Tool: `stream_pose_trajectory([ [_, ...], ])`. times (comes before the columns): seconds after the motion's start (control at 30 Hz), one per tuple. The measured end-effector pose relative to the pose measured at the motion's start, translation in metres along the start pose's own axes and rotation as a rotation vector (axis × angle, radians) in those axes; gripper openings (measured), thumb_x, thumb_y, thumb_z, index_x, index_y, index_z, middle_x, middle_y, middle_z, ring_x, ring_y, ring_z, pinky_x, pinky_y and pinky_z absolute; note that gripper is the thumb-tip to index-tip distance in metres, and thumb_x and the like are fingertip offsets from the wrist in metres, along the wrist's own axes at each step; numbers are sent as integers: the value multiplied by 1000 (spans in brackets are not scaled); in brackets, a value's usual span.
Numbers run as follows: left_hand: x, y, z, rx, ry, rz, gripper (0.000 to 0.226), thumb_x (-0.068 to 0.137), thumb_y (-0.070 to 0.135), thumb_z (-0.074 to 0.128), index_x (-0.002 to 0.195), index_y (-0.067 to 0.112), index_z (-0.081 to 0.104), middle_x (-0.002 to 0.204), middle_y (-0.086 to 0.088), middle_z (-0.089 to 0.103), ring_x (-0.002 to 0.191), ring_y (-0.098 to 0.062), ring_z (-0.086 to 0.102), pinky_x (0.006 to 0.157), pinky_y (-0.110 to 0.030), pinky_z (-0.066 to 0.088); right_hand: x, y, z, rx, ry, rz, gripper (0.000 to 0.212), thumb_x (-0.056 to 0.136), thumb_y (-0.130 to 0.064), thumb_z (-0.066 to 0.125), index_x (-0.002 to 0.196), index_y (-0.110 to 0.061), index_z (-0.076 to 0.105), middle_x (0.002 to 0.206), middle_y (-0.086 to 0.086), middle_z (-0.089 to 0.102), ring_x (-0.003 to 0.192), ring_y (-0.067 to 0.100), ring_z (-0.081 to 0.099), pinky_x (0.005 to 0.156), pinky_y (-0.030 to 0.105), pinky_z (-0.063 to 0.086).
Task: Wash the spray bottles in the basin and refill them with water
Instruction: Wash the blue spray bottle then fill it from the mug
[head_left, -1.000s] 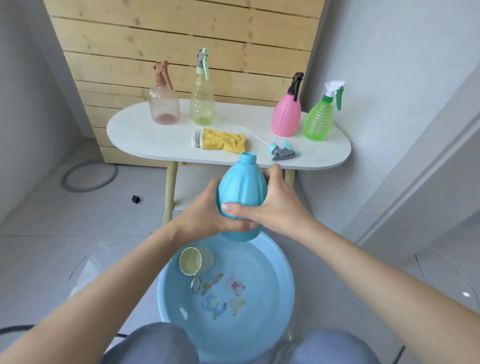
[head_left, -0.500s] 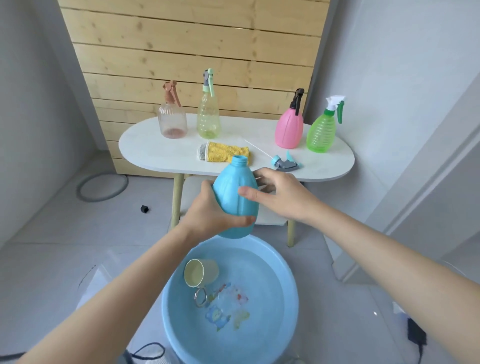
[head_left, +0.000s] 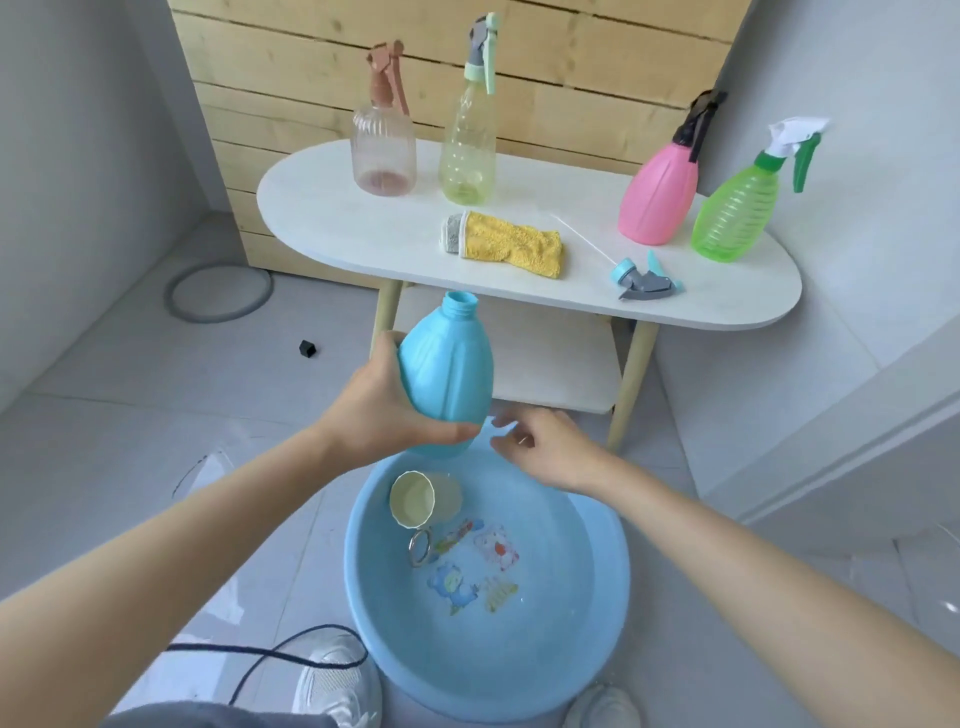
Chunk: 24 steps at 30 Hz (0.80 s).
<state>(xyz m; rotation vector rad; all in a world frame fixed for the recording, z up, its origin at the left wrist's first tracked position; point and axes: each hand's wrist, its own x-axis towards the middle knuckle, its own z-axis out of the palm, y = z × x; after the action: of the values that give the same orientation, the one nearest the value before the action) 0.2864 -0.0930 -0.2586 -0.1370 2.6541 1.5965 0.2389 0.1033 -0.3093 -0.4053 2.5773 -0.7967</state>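
My left hand (head_left: 387, 410) grips the lower body of an uncapped blue spray bottle (head_left: 449, 366), holding it upright above the far rim of the blue basin (head_left: 602, 613). My right hand (head_left: 545, 449) hovers just right of the bottle's base with loosely curled fingers, holding nothing. The bottle's blue-grey spray head (head_left: 644, 278) lies on the white table (head_left: 363, 218). A pale cup (head_left: 415, 498) lies on its side in the basin's water.
On the table stand a brownish bottle (head_left: 384, 150), a yellowish bottle (head_left: 467, 140), a pink bottle (head_left: 660, 192) and a green bottle (head_left: 737, 208), with a yellow cloth (head_left: 511, 241) in front. A black cable (head_left: 260, 654) and my shoes lie by the basin.
My right hand has let go of the blue bottle and dropped toward the basin. The left hand keeps the bottle and has shifted it slightly left.
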Motion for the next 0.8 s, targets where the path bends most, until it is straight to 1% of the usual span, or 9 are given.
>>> stream_pose_trajectory([
  [0.13, 6, -36, -12, -10, 7, -50, 88, 59, 27, 90, 123, 24, 29, 107, 14, 48, 99, -6, 54, 67, -19, 47, 26, 17, 70, 9, -218, 153, 41, 91, -43, 57, 123, -17, 53, 114, 2, 60, 100, 19, 58, 79, 27, 45],
  [0.23, 11, -69, -17, -43, 27, -110, 88, 57, 28, 91, 121, 26, 30, 110, 13, 49, 98, -2, 53, 68, -19, 48, 40, 25, 124, -1, -341, 280, 52, 88, -48, 58, 117, -5, 57, 123, 12, 60, 98, 28, 59, 81, 35, 49],
  [0.3, 14, -91, -18, -28, 19, -143, 91, 54, 31, 93, 120, 27, 30, 112, 10, 50, 101, -9, 54, 76, -29, 52, 45, 32, 158, 23, -381, 358, 58, 87, -48, 57, 120, 1, 56, 126, 18, 59, 111, 32, 57, 92, 37, 47],
  [0.37, 13, -102, -17, -2, 10, -141, 91, 53, 32, 93, 119, 27, 31, 114, 8, 49, 104, -13, 53, 83, -37, 52, 45, 38, 177, 75, -387, 412, 55, 89, -48, 57, 123, -5, 55, 123, 13, 61, 110, 26, 58, 87, 30, 46],
  [0.43, 16, -120, -19, 7, 12, -146, 88, 54, 29, 93, 118, 27, 31, 113, 8, 49, 103, -11, 52, 80, -33, 51, 52, 44, 198, 135, -382, 459, 53, 88, -49, 57, 127, -13, 53, 126, 4, 56, 112, 19, 55, 81, 25, 42],
  [0.53, 18, -142, -21, 26, 5, -147, 87, 54, 31, 91, 116, 29, 31, 109, 18, 46, 99, 1, 49, 69, -15, 45, 65, 49, 223, 239, -320, 556, 56, 88, -46, 61, 129, -9, 52, 126, 6, 56, 116, 21, 55, 87, 28, 43],
  [0.63, 19, -158, -21, 36, 2, -142, 88, 54, 31, 91, 117, 30, 30, 107, 25, 41, 98, 10, 45, 65, -10, 42, 74, 51, 245, 360, -212, 634, 30, 85, -43, 65, 92, -14, 63, 83, -2, 56, 76, 15, 55, 70, 25, 48],
  [0.7, 20, -165, -22, 39, 5, -144, 89, 53, 31, 91, 117, 30, 30, 108, 26, 41, 99, 11, 44, 66, -10, 42, 78, 51, 257, 419, -148, 657, 29, 85, -39, 65, 67, -24, 48, 78, -5, 50, 72, 15, 49, 52, 15, 37],
  [0.8, 21, -175, -21, 36, 9, -158, 89, 53, 30, 91, 117, 32, 29, 106, 29, 40, 96, 16, 43, 65, -4, 40, 83, 57, 270, 519, -82, 676, 35, 88, -28, 63, 61, -24, 43, 79, -3, 48, 69, 15, 44, 51, 15, 31],
])
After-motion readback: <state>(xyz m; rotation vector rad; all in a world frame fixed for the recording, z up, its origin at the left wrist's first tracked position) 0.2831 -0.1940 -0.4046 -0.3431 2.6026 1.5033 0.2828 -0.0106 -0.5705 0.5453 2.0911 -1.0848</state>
